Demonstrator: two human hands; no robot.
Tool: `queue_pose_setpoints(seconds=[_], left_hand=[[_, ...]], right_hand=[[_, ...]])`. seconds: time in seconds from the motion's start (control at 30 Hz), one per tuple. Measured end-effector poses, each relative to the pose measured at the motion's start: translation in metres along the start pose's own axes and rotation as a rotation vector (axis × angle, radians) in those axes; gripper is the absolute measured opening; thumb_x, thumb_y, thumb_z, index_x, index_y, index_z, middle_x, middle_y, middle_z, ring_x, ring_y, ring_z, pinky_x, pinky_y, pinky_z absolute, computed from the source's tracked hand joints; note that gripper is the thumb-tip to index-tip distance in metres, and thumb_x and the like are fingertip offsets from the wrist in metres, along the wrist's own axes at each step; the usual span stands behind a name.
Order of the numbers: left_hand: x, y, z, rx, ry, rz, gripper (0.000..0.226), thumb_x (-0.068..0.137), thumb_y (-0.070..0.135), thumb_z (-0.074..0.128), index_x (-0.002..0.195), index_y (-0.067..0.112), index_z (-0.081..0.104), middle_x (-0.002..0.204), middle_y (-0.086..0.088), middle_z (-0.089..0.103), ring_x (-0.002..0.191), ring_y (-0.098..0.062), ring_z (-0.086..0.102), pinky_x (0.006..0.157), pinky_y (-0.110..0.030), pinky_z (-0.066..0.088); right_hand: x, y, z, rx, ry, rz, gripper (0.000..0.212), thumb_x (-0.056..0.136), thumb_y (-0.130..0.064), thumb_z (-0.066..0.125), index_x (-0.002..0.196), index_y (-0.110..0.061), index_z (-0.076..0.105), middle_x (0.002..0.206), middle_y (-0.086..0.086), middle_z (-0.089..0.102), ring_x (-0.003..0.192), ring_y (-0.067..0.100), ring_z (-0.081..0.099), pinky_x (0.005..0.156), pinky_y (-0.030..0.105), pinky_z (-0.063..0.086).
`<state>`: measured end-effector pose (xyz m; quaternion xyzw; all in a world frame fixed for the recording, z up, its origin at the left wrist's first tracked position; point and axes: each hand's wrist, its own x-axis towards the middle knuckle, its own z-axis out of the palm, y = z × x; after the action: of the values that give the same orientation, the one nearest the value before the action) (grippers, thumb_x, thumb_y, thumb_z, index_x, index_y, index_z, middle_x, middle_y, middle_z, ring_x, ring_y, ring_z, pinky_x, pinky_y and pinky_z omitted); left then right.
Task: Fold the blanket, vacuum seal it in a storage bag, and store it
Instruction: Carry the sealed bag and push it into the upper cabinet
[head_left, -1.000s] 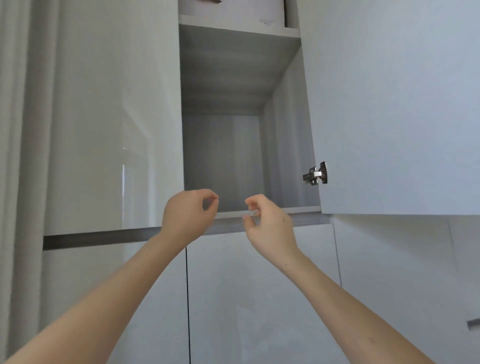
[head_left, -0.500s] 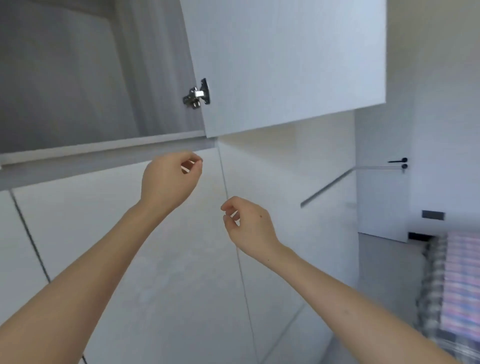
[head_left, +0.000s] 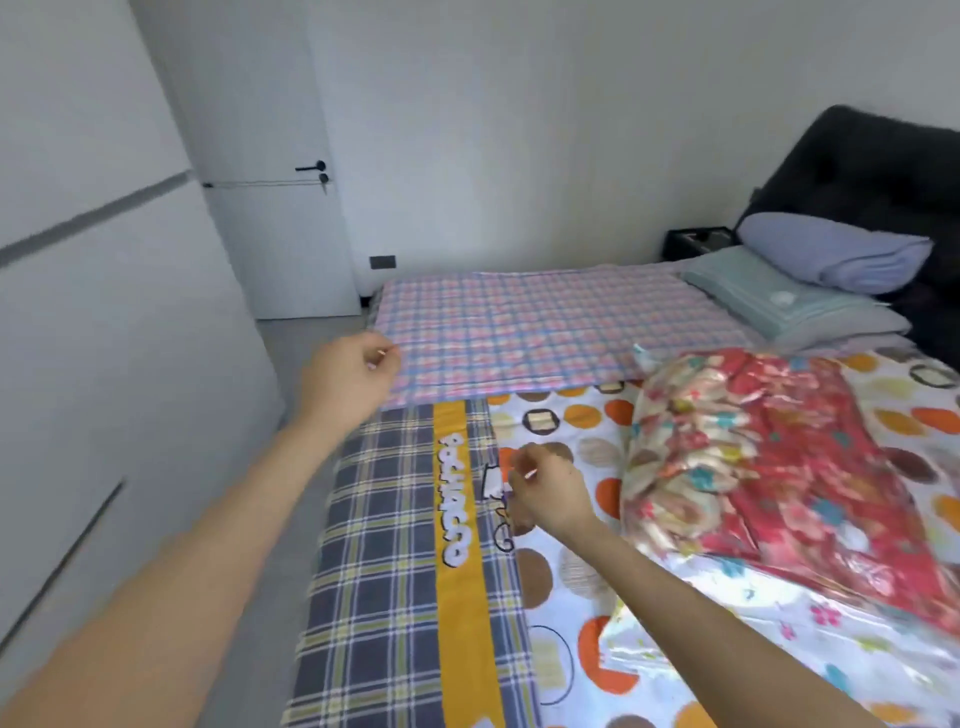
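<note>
Blanket (head_left: 779, 467), red w/ floral print, sits inside the clear storage bag (head_left: 701, 649); the plastic lies wrinkled and glossy over it. The bag lies flat on the right side of the bed, on a white sheet w/ orange and brown dots (head_left: 566, 415), its near end running off the frame's lower right.

Right hand (head_left: 545, 493) hovers over the dotted sheet just left of the bag, not touching it. Fingers loosely curled, thumb near forefinger, nothing in it.

Left hand (head_left: 348, 374) is raised farther out, over the bed's left edge where the sheets meet. Same pose: loose curl, thumb by forefinger, holding nothing. Both forearms are bare.

Left strip of the bed: navy and yellow plaid cover (head_left: 379, 545) w/ an orange band and white lettering. Beyond it, a pink and blue check sheet (head_left: 519, 322) covers the far half.

At the head end, on the right: pale green pillow (head_left: 769, 296), a rolled lavender blanket (head_left: 841, 254) on top of it, and a dark padded headboard (head_left: 872, 166) behind. A black box-like item (head_left: 698, 241) stands next to the pillow; can't tell what it is.

Left of the bed: white wardrobe (head_left: 104, 312), grey floor (head_left: 291, 353), and a white door (head_left: 280, 249) w/ a black handle (head_left: 310, 167).
</note>
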<state>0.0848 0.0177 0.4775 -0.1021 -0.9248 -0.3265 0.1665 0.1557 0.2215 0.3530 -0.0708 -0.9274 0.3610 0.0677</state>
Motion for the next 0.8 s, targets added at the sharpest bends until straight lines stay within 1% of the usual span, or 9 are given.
queue_pose_setpoints(seconds=[0.17, 0.27, 0.43, 0.53, 0.63, 0.67, 0.7, 0.73, 0.8], left_hand=[[0.000, 0.085, 0.171, -0.100, -0.314, 0.065, 0.024, 0.092, 0.032, 0.054, 0.103, 0.015, 0.069, 0.098, -0.003, 0.070, 0.083, -0.021, 0.062, 0.073, -0.029, 0.048], [0.004, 0.132, 0.247, -0.160, -0.448, 0.082, 0.023, 0.093, 0.032, 0.053, 0.101, 0.015, 0.068, 0.094, -0.002, 0.067, 0.089, -0.021, 0.060, 0.075, -0.029, 0.045], [0.026, 0.188, 0.367, -0.234, -0.607, 0.019, 0.028, 0.092, 0.038, 0.051, 0.092, 0.013, 0.065, 0.086, -0.001, 0.064, 0.083, -0.018, 0.058, 0.070, -0.029, 0.042], [0.043, 0.204, 0.444, -0.240, -0.649, -0.059, 0.032, 0.092, 0.046, 0.047, 0.072, 0.021, 0.049, 0.067, 0.007, 0.048, 0.068, -0.014, 0.048, 0.060, -0.028, 0.035], [0.057, 0.208, 0.516, -0.210, -0.682, -0.166, 0.036, 0.093, 0.048, 0.043, 0.067, 0.023, 0.044, 0.066, 0.006, 0.046, 0.069, -0.018, 0.048, 0.061, -0.029, 0.034], [0.060, 0.208, 0.537, -0.179, -0.693, -0.190, 0.037, 0.093, 0.049, 0.042, 0.076, 0.017, 0.052, 0.074, 0.000, 0.054, 0.078, -0.024, 0.053, 0.067, -0.032, 0.036], [0.063, 0.203, 0.560, -0.131, -0.697, -0.222, 0.045, 0.093, 0.051, 0.041, 0.094, 0.009, 0.058, 0.089, -0.008, 0.060, 0.092, -0.030, 0.056, 0.075, -0.034, 0.038], [0.066, 0.201, 0.581, -0.080, -0.685, -0.250, 0.057, 0.092, 0.055, 0.039, 0.112, 0.004, 0.055, 0.105, -0.014, 0.061, 0.102, -0.034, 0.055, 0.081, -0.035, 0.038], [0.067, 0.191, 0.622, -0.031, -0.677, -0.321, 0.071, 0.089, 0.061, 0.038, 0.127, 0.002, 0.047, 0.117, -0.019, 0.058, 0.108, -0.038, 0.053, 0.085, -0.038, 0.039]], right_hand=[[-0.020, 0.150, -0.072, -0.028, 0.094, 0.359, 0.017, 0.090, -0.020, 0.054, 0.103, -0.012, 0.061, 0.095, 0.004, 0.066, 0.092, 0.025, 0.061, 0.073, 0.030, 0.041], [-0.023, 0.214, -0.113, -0.031, 0.161, 0.503, 0.022, 0.092, -0.024, 0.054, 0.109, -0.014, 0.061, 0.102, 0.004, 0.068, 0.097, 0.024, 0.062, 0.077, 0.029, 0.045], [-0.006, 0.312, -0.173, -0.098, 0.272, 0.660, 0.031, 0.095, -0.032, 0.049, 0.119, -0.013, 0.057, 0.108, 0.003, 0.067, 0.097, 0.022, 0.063, 0.075, 0.029, 0.049], [0.018, 0.374, -0.203, -0.124, 0.302, 0.765, 0.043, 0.095, -0.039, 0.049, 0.126, -0.010, 0.051, 0.113, 0.007, 0.064, 0.101, 0.024, 0.062, 0.070, 0.026, 0.044], [0.043, 0.441, -0.225, -0.140, 0.300, 0.866, 0.054, 0.093, -0.048, 0.049, 0.128, -0.007, 0.044, 0.118, 0.010, 0.062, 0.104, 0.028, 0.060, 0.071, 0.029, 0.042], [0.052, 0.462, -0.232, -0.147, 0.305, 0.898, 0.058, 0.092, -0.051, 0.049, 0.128, -0.006, 0.044, 0.118, 0.011, 0.061, 0.105, 0.029, 0.059, 0.074, 0.031, 0.044], [0.059, 0.485, -0.237, -0.154, 0.318, 0.922, 0.061, 0.091, -0.054, 0.049, 0.128, -0.006, 0.043, 0.119, 0.013, 0.060, 0.106, 0.031, 0.058, 0.079, 0.035, 0.044], [0.068, 0.508, -0.242, -0.160, 0.329, 0.947, 0.064, 0.090, -0.056, 0.048, 0.130, -0.006, 0.042, 0.121, 0.014, 0.058, 0.109, 0.033, 0.056, 0.085, 0.038, 0.043], [0.081, 0.551, -0.250, -0.191, 0.328, 0.990, 0.077, 0.088, -0.063, 0.042, 0.136, -0.003, 0.035, 0.126, 0.020, 0.054, 0.115, 0.038, 0.052, 0.093, 0.042, 0.041]])
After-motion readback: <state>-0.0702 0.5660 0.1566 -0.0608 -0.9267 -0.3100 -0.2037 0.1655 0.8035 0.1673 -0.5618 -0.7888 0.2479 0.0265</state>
